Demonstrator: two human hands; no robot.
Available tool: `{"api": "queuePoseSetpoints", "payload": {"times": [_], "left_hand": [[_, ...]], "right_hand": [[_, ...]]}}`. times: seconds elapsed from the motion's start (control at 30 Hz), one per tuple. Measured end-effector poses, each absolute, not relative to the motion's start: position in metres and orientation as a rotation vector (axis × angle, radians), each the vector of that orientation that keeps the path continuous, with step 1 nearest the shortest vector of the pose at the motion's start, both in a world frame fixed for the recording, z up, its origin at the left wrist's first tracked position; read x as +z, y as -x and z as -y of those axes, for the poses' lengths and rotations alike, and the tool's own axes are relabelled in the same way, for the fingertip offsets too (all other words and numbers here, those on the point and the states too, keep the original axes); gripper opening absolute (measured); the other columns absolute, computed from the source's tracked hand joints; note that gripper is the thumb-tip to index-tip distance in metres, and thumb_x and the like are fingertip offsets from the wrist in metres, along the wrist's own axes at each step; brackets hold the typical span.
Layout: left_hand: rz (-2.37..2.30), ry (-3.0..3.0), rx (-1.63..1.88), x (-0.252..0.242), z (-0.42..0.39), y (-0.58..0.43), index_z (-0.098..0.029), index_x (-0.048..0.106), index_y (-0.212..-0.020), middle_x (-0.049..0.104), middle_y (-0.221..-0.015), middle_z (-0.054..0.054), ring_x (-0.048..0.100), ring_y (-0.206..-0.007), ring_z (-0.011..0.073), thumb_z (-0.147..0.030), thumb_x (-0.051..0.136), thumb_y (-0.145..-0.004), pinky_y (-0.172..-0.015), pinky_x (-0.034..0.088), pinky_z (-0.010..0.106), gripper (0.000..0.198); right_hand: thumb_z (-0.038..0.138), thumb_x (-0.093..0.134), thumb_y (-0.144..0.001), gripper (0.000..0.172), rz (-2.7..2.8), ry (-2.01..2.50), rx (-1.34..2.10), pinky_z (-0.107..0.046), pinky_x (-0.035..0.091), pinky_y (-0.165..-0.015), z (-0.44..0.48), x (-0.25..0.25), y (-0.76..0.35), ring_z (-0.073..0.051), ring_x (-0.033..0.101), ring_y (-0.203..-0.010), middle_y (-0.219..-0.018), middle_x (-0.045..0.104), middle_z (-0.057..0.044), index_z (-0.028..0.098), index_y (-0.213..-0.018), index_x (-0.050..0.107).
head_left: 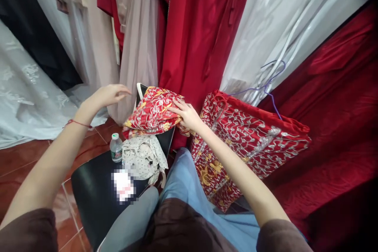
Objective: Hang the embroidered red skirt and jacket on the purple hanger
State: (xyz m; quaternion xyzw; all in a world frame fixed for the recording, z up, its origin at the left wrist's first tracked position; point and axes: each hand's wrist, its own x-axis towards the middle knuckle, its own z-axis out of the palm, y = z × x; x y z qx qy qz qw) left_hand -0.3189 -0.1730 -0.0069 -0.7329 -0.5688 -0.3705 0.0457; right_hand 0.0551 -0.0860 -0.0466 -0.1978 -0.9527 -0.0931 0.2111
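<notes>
A folded red garment (155,111) with silver and gold embroidery lies bunched against the backrest of a black chair (91,193). My right hand (186,115) rests on its right side, fingers spread flat over the cloth; the thumb is partly hidden. To the left of the garment, my left hand (113,94) hovers apart from it, fingers stretched out and holding nothing. At my right hangs a red embroidered skirt (251,138) on a purple hanger (267,85), behind my right forearm.
On the chair seat are a small plastic bottle (116,148), a white dotted cloth (144,157) and a blurred-out bright item (123,186). Long red gowns (195,39), pale gowns (136,35) and white gowns (35,75) hang around, some reaching the tiled floor (69,201).
</notes>
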Motion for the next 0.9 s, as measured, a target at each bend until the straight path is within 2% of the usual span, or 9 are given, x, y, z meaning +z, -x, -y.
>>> {"api": "queuePoseSetpoints", "payload": {"times": [0.1, 0.2, 0.27, 0.4, 0.5, 0.6, 0.73, 0.83, 0.9], "left_hand": [[1.571, 2.29, -0.935, 0.006, 0.144, 0.262, -0.024, 0.07, -0.12, 0.069, -0.129, 0.006, 0.061, -0.117, 0.0251, -0.052, 0.049, -0.089, -0.108, 0.042, 0.042, 0.046], [1.434, 2.325, -0.927, 0.006, 0.109, 0.195, -0.016, 0.064, -0.13, 0.064, -0.138, 0.012, 0.056, -0.13, 0.0254, -0.046, 0.043, -0.095, -0.114, 0.036, 0.041, 0.051], [1.422, 2.334, -0.867, -0.004, 0.086, 0.159, -0.015, 0.064, -0.13, 0.064, -0.137, 0.013, 0.055, -0.132, 0.0258, -0.043, 0.041, -0.097, -0.115, 0.035, 0.041, 0.049], [1.693, 2.371, -0.603, -0.021, 0.052, 0.129, -0.018, 0.072, -0.119, 0.073, -0.121, 0.013, 0.066, -0.117, 0.028, -0.041, 0.035, -0.099, -0.106, 0.044, 0.04, 0.048], [1.877, 2.462, -0.512, -0.018, 0.039, 0.127, -0.024, 0.073, -0.115, 0.075, -0.118, 0.007, 0.069, -0.111, 0.0258, -0.049, 0.043, -0.095, -0.098, 0.049, 0.033, 0.044], [1.772, 2.6, -0.769, -0.009, 0.028, 0.105, -0.02, 0.072, -0.11, 0.076, -0.113, 0.007, 0.071, -0.103, 0.0214, -0.038, 0.055, -0.088, -0.091, 0.052, 0.028, 0.033], [1.398, 2.577, -1.3, -0.003, 0.003, 0.03, -0.013, 0.064, -0.115, 0.072, -0.117, 0.012, 0.068, -0.106, 0.019, -0.025, 0.049, -0.09, -0.097, 0.051, 0.031, 0.031], [1.443, 2.432, -1.26, -0.003, -0.019, -0.026, -0.01, 0.056, -0.13, 0.061, -0.136, 0.019, 0.059, -0.125, 0.0264, -0.032, 0.054, -0.091, -0.108, 0.043, 0.041, 0.045], [1.466, 2.411, -1.186, -0.002, -0.031, -0.049, -0.012, 0.055, -0.134, 0.056, -0.144, 0.018, 0.05, -0.136, 0.0284, -0.036, 0.051, -0.094, -0.116, 0.034, 0.046, 0.047]], "right_hand": [[0.002, 0.054, -0.083, 0.062, 2.674, 0.516, -0.407, -0.06, 0.029, -0.118, 0.094, -0.062, -0.052, -0.035, 0.024, -0.153, -0.163, 0.031, -0.016, 0.023, -0.142, 0.058], [0.009, 0.044, -0.095, 0.05, 2.646, 0.562, -0.565, -0.059, 0.024, -0.121, 0.104, -0.081, -0.048, -0.035, 0.027, -0.152, -0.16, 0.035, -0.018, 0.017, -0.143, 0.056], [0.013, 0.041, -0.099, 0.048, 2.646, 0.576, -0.634, -0.057, 0.024, -0.122, 0.107, -0.089, -0.048, -0.033, 0.03, -0.151, -0.159, 0.038, -0.018, 0.017, -0.144, 0.054], [0.009, 0.046, -0.095, 0.054, 2.685, 0.508, -0.696, -0.053, 0.026, -0.121, 0.107, -0.089, -0.066, -0.029, 0.033, -0.15, -0.159, 0.037, -0.019, 0.018, -0.148, 0.048], [0.012, 0.05, -0.093, 0.06, 2.696, 0.289, -0.766, -0.05, 0.028, -0.119, 0.104, -0.084, -0.097, -0.03, 0.031, -0.15, -0.16, 0.035, -0.021, 0.018, -0.152, 0.043], [0.015, 0.043, -0.097, 0.051, 2.644, 0.228, -0.849, -0.044, 0.036, -0.11, 0.101, -0.08, -0.129, -0.029, 0.043, -0.141, -0.152, 0.047, -0.022, 0.014, -0.148, 0.047], [0.02, 0.04, -0.099, 0.036, 2.675, 0.544, -0.869, -0.039, 0.042, -0.091, 0.097, -0.076, -0.156, -0.027, 0.06, -0.109, -0.122, 0.066, -0.019, 0.011, -0.126, 0.062], [0.023, 0.043, -0.097, 0.028, 2.669, 0.932, -0.796, -0.041, 0.04, -0.09, 0.095, -0.069, -0.174, -0.028, 0.062, -0.099, -0.11, 0.068, -0.018, 0.013, -0.11, 0.066], [0.024, 0.044, -0.096, 0.027, 2.59, 1.236, -0.674, -0.041, 0.04, -0.092, 0.095, -0.063, -0.195, -0.027, 0.064, -0.098, -0.105, 0.07, -0.016, 0.015, -0.107, 0.067]]}}
